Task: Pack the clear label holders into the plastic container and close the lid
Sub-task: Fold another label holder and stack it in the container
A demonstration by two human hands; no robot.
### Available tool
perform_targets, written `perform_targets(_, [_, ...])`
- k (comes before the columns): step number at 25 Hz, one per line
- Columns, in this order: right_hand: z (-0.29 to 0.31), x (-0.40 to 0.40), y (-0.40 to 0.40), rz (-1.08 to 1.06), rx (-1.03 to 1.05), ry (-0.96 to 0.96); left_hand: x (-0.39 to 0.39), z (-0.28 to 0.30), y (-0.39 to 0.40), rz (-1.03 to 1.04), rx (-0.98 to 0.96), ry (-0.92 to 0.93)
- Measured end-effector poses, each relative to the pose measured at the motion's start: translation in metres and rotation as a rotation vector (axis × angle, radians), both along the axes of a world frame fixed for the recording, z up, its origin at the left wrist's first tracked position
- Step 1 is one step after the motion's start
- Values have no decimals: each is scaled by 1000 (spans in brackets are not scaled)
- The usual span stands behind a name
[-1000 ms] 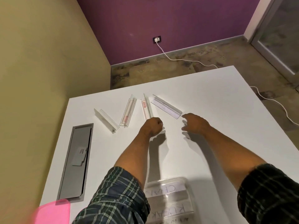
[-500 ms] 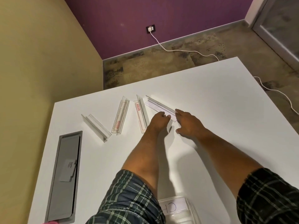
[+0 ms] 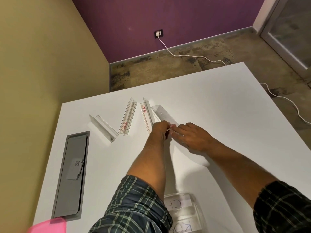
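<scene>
Four clear label holders lie fanned out on the far half of the white desk (image 3: 218, 101); the leftmost holder (image 3: 103, 127) sits alone, slanting from upper left to lower right; the second holder (image 3: 128, 119), with a red-printed strip inside, leans the other way just to its right; the third holder (image 3: 146, 115), also showing a red label, lies beside the fourth holder (image 3: 164, 116), whose far end touches or nearly touches it.

Both hands meet at the near end of that fourth holder; the left hand (image 3: 159, 129) has its fingers curled in a pinch on the holder's near end, and the right hand (image 3: 193, 136) reaches in from the right with fingers bent, its fingertips (image 3: 174, 127) on the same end; whether the right hand truly grips it or only touches it I cannot tell; the holder's far end looks tipped up off the desk.

The plastic container (image 3: 183, 212) stands at the near edge of the desk between the two plaid sleeves, clear, with handwritten letters showing; its lid cannot be made out separately.

A grey hatch panel (image 3: 70, 175) is set into the desk at the left; a pink object (image 3: 50, 226) shows blurred at the bottom left corner; a white cable (image 3: 176, 55) runs from a wall socket (image 3: 158, 33) across the floor.
</scene>
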State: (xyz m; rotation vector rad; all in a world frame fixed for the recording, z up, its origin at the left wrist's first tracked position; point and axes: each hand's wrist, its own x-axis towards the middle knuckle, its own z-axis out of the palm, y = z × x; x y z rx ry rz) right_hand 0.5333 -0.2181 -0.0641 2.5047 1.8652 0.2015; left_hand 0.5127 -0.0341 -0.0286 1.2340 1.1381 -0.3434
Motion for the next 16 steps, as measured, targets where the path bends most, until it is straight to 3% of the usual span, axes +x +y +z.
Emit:
perform_targets(4, [24,-16,-8,218,70,45,-36,20,2,-39,33,7])
perform_targets(10, [77,-31,-23,-171,50,131,-101,61,21,-311,89,24])
perform_targets(16, [95,-74,-22,-11,-120,193,-168,78,33,-542,91,42])
